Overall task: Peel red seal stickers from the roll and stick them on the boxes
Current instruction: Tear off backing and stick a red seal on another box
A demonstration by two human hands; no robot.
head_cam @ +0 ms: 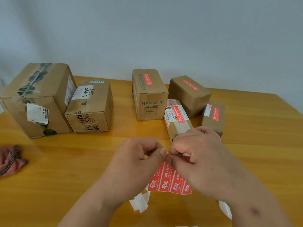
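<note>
Near edge of the desk point(49, 185): spent white backing strip point(140, 203) curls below my wrists. My left hand point(139, 158) and right hand point(196, 154) both pinch the top edge of the red seal sticker strip point(170, 179), fingertips meeting. Step: lifting one sticker's corner. Next, I judge, a slow peel, then a carry to an unsealed box. Far right: four boxes already sealed, incl. HYNAUT box point(150, 95). Far left: BAHA box point(90, 107) and large box point(36, 99), no red seal visible.

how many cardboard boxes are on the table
6: large brown cardboard box far left, BAHA box beside it, HYNAUT box centre, three smaller boxes right. Hands may hide more.
</note>
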